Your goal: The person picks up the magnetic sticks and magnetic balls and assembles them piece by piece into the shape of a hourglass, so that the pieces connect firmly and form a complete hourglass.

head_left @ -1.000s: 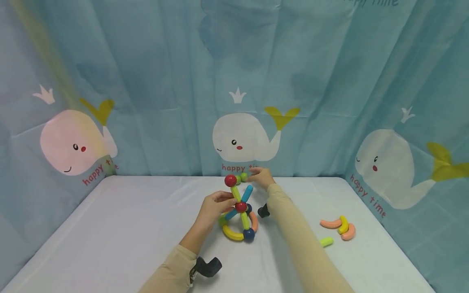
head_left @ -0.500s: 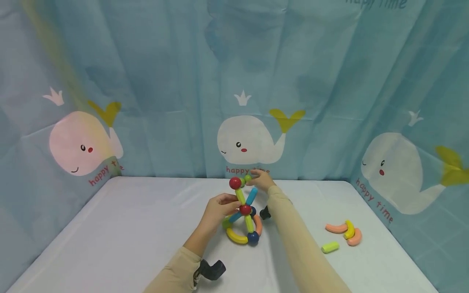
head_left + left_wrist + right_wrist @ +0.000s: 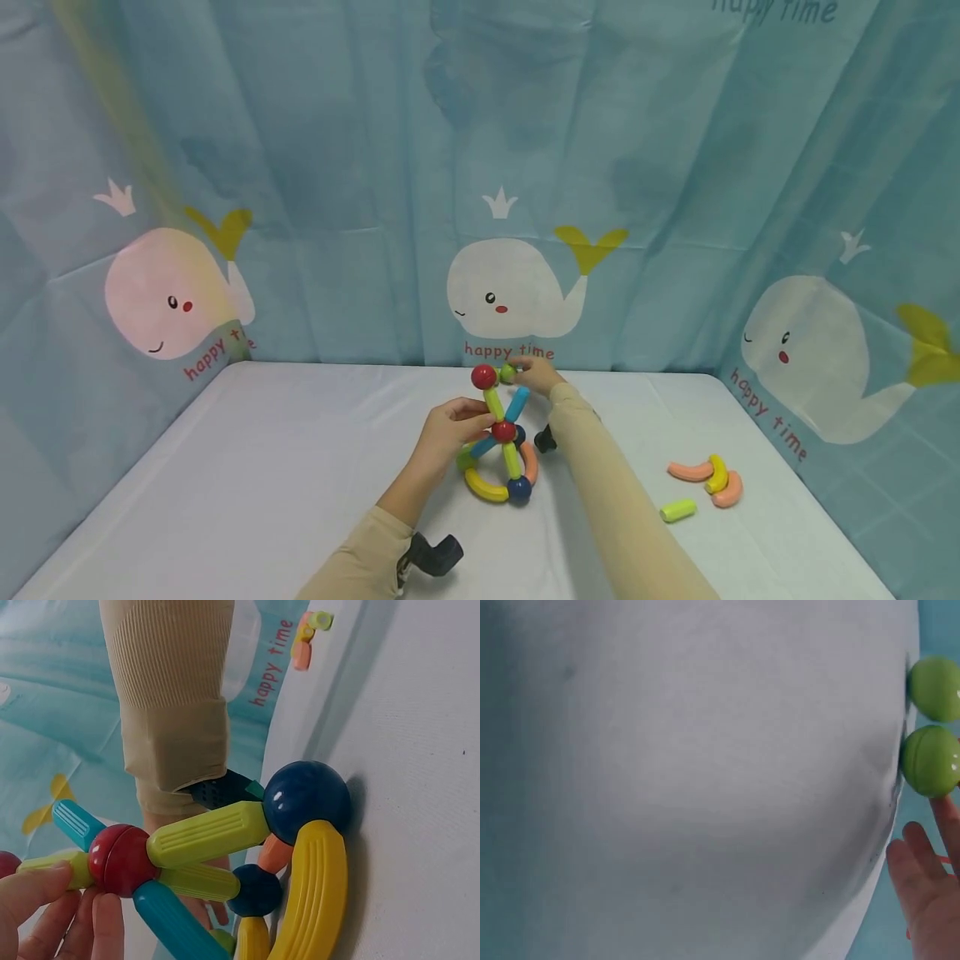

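Note:
My left hand [image 3: 450,425] pinches the upper yellow-green rod [image 3: 79,871] of a ball-and-rod toy structure, thumb on one side and fingers on the other. Its red middle ball [image 3: 120,859] joins yellow-green and blue rods, and another red ball [image 3: 483,377] tops it. Below, dark blue balls [image 3: 307,799] join a ring of curved rods, including a yellow one [image 3: 486,487] and an orange one [image 3: 530,461]. Toward the back edge, my right hand [image 3: 534,377] reaches a green ball [image 3: 930,761]. One fingertip touches it, other fingers stretched out. A second green ball [image 3: 937,688] sits beside it.
On the right of the white table [image 3: 315,483] lie a straight yellow-green rod [image 3: 678,511], a curved yellow rod [image 3: 717,473] and two curved orange rods [image 3: 690,472]. Behind the table hangs a blue whale-print curtain [image 3: 337,292]. Dark wrist mounts [image 3: 437,556] stick out from both sleeves.
My right hand has lowered and come in against the nearer green ball, fingers now over it. My left hand keeps its pinch on the structure. The head view has shifted slightly.

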{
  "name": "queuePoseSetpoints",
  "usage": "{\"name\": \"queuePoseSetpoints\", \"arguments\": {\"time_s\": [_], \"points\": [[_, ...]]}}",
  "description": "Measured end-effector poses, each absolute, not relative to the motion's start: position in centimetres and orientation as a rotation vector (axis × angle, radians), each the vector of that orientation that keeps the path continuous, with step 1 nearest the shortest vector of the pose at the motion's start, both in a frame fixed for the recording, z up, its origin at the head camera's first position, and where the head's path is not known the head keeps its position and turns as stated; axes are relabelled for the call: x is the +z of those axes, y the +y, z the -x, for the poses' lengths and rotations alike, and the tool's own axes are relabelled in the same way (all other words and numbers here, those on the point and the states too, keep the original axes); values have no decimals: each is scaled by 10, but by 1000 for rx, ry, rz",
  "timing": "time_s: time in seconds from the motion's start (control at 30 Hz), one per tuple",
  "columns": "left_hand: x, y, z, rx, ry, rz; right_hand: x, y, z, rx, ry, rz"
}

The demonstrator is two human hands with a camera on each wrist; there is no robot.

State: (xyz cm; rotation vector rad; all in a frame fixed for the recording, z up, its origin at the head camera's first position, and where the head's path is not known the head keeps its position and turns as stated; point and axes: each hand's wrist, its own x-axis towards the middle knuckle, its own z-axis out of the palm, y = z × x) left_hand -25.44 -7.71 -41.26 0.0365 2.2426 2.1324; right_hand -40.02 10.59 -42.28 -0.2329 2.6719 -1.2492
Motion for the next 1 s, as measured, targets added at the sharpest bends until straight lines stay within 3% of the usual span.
{"name": "queuePoseSetpoints", "arguments": {"time_s": [0.53, 1.0], "points": [[-411, -77, 252, 2154, 2234, -50, -424, 103, 383, -1252, 2676, 179], [-408, -76, 253, 2114, 2244, -2, -393, 151, 333, -1820, 2313, 203]]}}
